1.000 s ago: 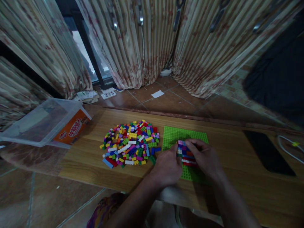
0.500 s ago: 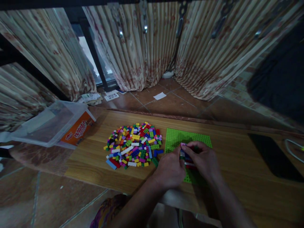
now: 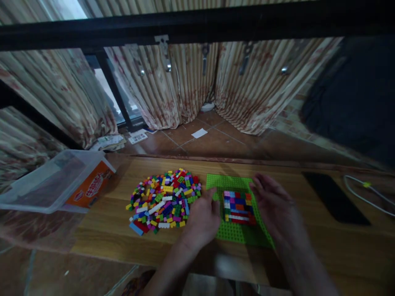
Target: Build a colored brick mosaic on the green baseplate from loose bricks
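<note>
1. We see a small multicoloured block of stacked toy bricks [image 3: 238, 206] sitting on a flat bright-green studded baseplate [image 3: 232, 231], which lies on the long wooden board [image 3: 101, 230].
2. The left hand [image 3: 202, 220] rests at the baseplate's left edge, just beside the brick block; fingers look loosely curled, and we cannot tell whether they grip anything.
3. The right hand [image 3: 274, 205] hovers at the block's right side, fingers spread and open, holding nothing that we can see; whether its fingertips touch the block, we cannot tell.
4. So the block lies between the two hands, nearer the middle of the baseplate.
5. The loose heap of small mixed-colour bricks [image 3: 163, 199] lies left of the baseplate, close to the left hand.
6. A clear plastic tub with an orange label [image 3: 61, 181] lies tipped at the board's far left; its left end is cut off by the frame.
7. A flat black rectangular slab [image 3: 335, 202] and a white cable [image 3: 367, 191] lie well to the right.
8. Both hands are motion-blurred, the forearms run out of frame, and the right hand hides the baseplate's right part.
</note>
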Tool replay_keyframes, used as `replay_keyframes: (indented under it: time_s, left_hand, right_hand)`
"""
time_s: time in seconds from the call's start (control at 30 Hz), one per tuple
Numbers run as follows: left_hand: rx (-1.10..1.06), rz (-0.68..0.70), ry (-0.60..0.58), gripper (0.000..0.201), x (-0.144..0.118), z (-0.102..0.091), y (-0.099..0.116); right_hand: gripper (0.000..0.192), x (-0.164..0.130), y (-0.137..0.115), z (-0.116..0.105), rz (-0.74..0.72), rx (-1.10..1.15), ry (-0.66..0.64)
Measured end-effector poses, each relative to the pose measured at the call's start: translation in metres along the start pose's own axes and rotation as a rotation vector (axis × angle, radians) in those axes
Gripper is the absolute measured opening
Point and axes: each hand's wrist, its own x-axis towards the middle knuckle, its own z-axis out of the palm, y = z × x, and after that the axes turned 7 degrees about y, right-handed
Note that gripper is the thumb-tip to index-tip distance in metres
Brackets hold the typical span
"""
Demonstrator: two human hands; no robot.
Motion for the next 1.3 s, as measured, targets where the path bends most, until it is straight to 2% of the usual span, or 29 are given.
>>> replay_keyframes:
  time_s: [0.17,0.5,1.0,1.3]
  left_hand:
    - [-0.113,0.031,0.084,0.046,0.002,0.004,0.004]
    - [-0.2,0.077,0.104,0.038,0.001,0.016,0.011]
    - [-0.094,0.092,0.091,0.038,0.001,0.013,0.013]
    - [-0.069,0.132,0.107,0.038,0.003,0.01,0.011]
  right_hand:
    - [0.035,0.0,-0.004,0.003,0.11,0.094,0.03]
    - [0.028,0.003,-0.012,-0.003,0.196,0.234,0.035]
    - [0.025,0.004,-0.017,-0.006,0.25,0.332,0.003]
    - [0.037,0.004,-0.019,0.001,0.246,0.324,0.012]
